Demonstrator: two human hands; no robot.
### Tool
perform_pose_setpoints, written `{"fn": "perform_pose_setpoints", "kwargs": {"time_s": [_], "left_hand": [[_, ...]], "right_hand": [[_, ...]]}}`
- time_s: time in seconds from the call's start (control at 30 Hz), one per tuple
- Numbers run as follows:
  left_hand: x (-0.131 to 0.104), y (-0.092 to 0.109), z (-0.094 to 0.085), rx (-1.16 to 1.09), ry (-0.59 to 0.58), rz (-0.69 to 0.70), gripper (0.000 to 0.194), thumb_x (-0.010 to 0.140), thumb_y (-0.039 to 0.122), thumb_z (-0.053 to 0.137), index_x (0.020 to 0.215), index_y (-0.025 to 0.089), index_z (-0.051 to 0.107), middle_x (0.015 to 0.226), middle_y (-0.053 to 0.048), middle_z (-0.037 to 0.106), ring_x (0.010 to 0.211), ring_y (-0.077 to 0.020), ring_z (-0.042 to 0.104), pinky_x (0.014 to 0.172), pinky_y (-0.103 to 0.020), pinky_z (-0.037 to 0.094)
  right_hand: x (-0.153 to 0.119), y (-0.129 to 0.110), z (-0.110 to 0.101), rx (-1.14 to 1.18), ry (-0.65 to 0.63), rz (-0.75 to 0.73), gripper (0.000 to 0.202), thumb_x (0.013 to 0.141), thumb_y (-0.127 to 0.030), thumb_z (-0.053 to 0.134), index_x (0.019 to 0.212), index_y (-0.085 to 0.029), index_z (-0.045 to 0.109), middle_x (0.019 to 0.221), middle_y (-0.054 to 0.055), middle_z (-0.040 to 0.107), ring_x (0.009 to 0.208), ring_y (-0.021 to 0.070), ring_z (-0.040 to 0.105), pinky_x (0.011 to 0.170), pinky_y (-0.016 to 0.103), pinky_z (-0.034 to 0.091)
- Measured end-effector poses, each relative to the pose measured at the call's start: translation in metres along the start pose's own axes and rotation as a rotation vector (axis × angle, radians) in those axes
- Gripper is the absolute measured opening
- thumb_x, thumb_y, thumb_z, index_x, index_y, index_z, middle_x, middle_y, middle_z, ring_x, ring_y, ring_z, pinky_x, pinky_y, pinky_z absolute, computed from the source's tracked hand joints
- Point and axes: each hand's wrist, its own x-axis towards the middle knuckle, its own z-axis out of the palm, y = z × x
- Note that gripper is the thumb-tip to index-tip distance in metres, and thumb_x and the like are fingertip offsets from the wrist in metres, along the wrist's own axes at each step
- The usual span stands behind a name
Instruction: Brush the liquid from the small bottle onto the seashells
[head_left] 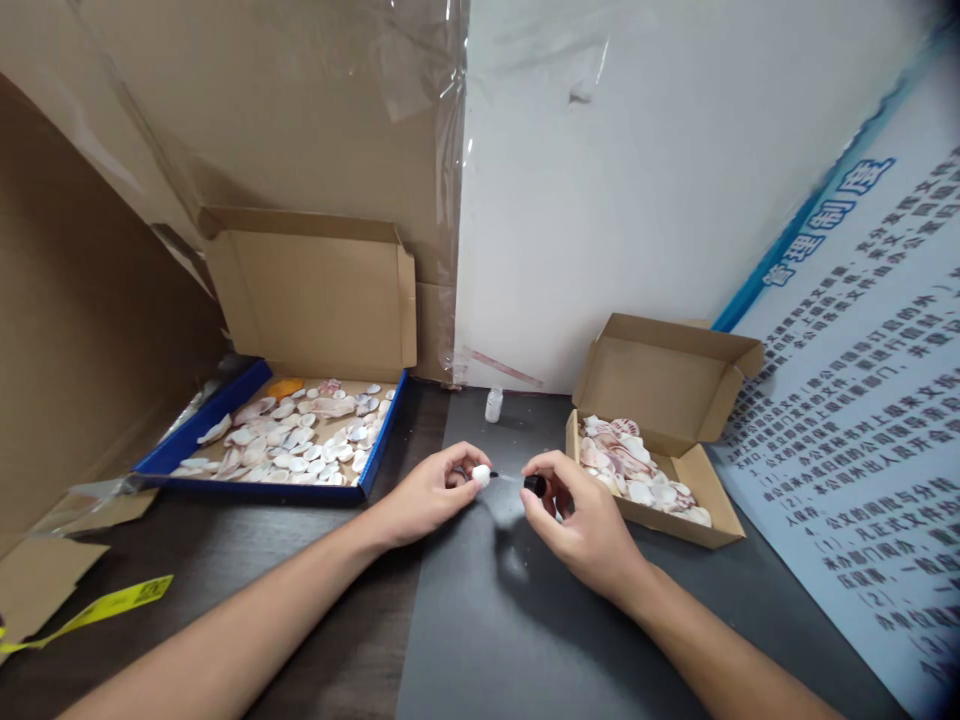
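Note:
Pinched between the fingertips of my left hand (442,492) is a small white shell (481,475). My right hand (581,515) grips a black brush cap (535,486) whose thin, clear stem points left. The dark brush tip (493,474) is at the shell's right side; whether it touches cannot be made out. Behind both hands a small clear bottle (493,404) with a whitish label stands upright, without a cap. Both hands are above a grey mat (465,640).
A blue-edged cardboard box (315,290) on the left holds many loose shells (300,440). At right, a smaller open box (720,495) holds larger shells (637,460). A yellow strip (112,605) lies front left. Cardboard and a white panel (585,200) stand behind; a printed board (847,430) is at right.

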Motion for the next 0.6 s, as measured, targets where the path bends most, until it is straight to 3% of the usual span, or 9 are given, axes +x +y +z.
{"fn": "perform_pose_setpoints", "kwargs": {"time_s": [0.37,0.6], "left_hand": [[0.0027,-0.0063,-0.0011,-0.034,-0.014,0.009,0.032,0.087,0.042,0.062,0.102,0.015,0.053,0.072,0.005,0.048,0.057,-0.0064,0.04,0.052,-0.019,0.029],[0.0024,-0.0042,-0.0011,-0.051,-0.023,0.018,0.029,0.086,0.039,0.061,0.1,0.015,0.052,0.073,0.004,0.048,0.058,-0.0065,0.039,0.051,-0.019,0.028]], "right_hand": [[-0.0003,0.0029,0.0005,0.033,-0.029,0.01,0.012,0.086,-0.02,0.059,0.098,-0.02,0.058,0.069,-0.003,0.054,0.056,0.01,0.051,0.054,0.023,0.041],[-0.0005,0.0051,0.0034,0.06,-0.065,-0.007,0.014,0.089,-0.023,0.059,0.103,-0.021,0.058,0.079,-0.001,0.059,0.059,0.0097,0.053,0.054,0.022,0.042]]}}
